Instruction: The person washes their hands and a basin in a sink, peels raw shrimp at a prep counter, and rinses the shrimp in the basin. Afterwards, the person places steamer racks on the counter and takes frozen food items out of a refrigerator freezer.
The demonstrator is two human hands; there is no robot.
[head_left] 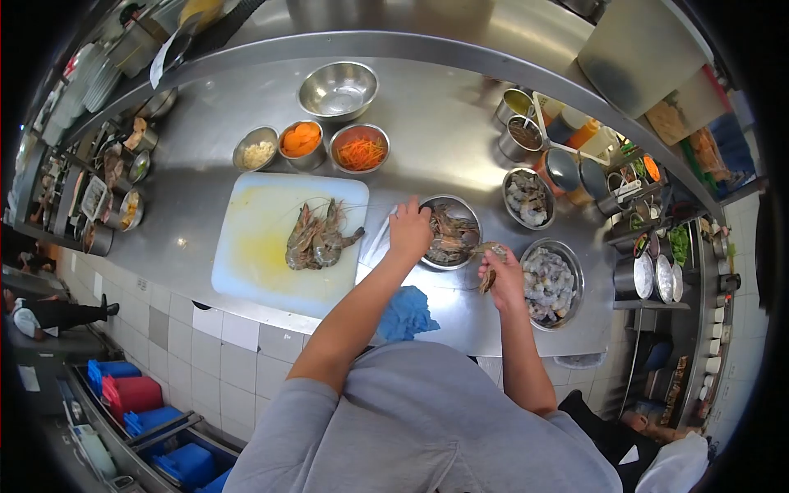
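Observation:
My left hand [409,230] is at the left rim of a steel bowl [474,215] of whole unpeeled shrimp [450,232]. Its fingers are bent, and anything in them is hidden. To the right of that bowl, my right hand [505,281] pinches a single shrimp [488,264] between thumb and fingers. Beside my right hand stands a steel bowl [580,278] of peeled grey shrimp [548,283]. Several whole shrimp [319,238] with long feelers lie on the white cutting board [246,238] to the left.
Small bowls of garlic [258,153], carrot slices [302,140] and carrot shreds [359,151] sit behind the board, near a bare steel bowl [338,90]. Another shrimp bowl [528,198] stands right. A blue cloth [407,314] lies at the front edge. A steel shelf [394,45] spans the back.

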